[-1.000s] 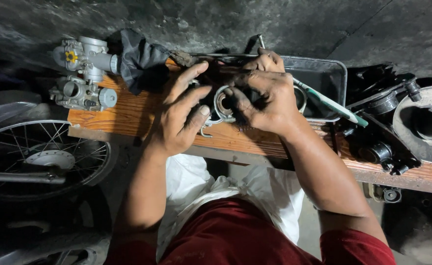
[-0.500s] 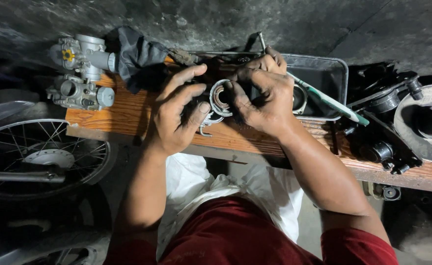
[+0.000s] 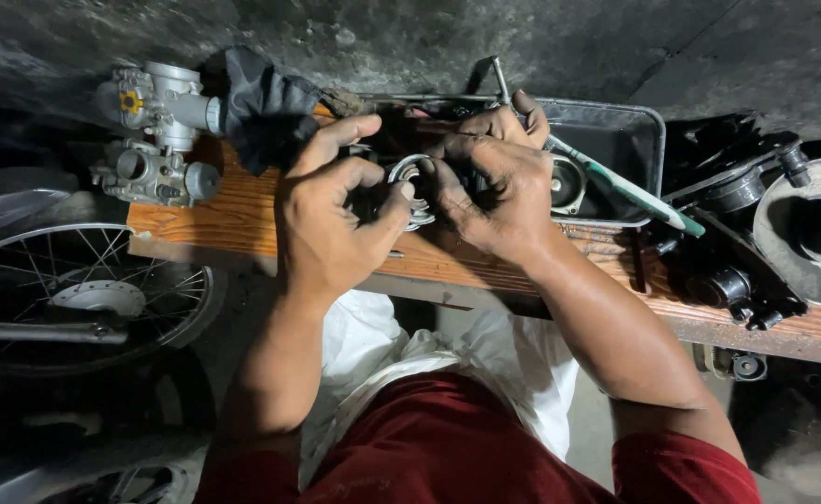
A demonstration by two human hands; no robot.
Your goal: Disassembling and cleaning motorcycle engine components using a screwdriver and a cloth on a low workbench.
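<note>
Both hands gripped a round silver metal ring part (image 3: 408, 191) between them: left hand (image 3: 331, 219) at nine o'clock, right hand (image 3: 494, 187) at three, above the orange wooden bench (image 3: 205, 219).

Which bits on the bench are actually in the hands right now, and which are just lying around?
In hand:
- round metal part with a ring opening, gripped by left hand and right hand

Lying about:
- two carburetors
- dark cloth
- metal tray
- green-handled brush
- black engine parts
- spoked wheel
- wooden bench
</note>
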